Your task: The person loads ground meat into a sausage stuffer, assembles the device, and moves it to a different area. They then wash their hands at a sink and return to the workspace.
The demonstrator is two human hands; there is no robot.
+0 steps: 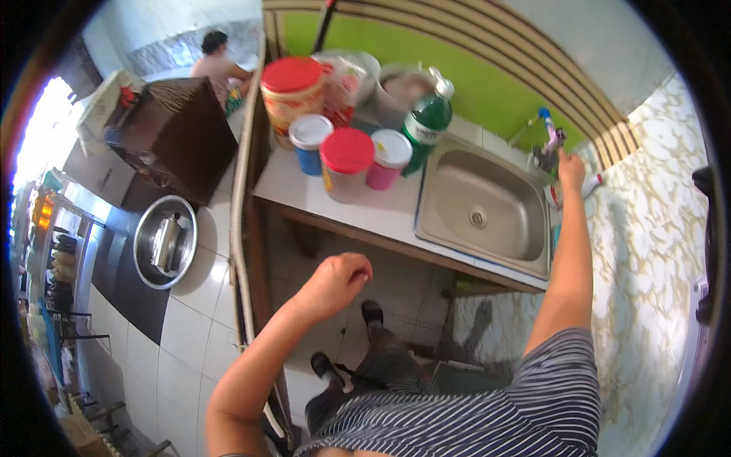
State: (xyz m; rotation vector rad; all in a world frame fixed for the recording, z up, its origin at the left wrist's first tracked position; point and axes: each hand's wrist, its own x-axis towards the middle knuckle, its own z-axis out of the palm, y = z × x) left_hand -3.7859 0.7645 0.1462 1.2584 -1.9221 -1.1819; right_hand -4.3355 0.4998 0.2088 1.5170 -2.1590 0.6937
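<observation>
My right hand (571, 169) is stretched out to the far right corner of the sink, its fingers closed by a dark, bunched thing (545, 158) and a pinkish piece (553, 139) with a blue part on top. What the fingers grip there is too small to make out. Bent at the elbow, my left arm keeps my left hand (333, 286) in the air in front of the counter. Its fingers are curled in, with nothing visible in them. The steel sink (487, 190) has a drain in its bottom and shows no dishes.
On the white counter (304, 186) stand a red-lidded tub (293, 91), smaller lidded jars (347, 160) and a green pump bottle (428, 122). A red-and-white bottle (592, 185) lies beside the sink. Left on the floor is a metal basin (145, 259); another person (217, 68) sits beyond.
</observation>
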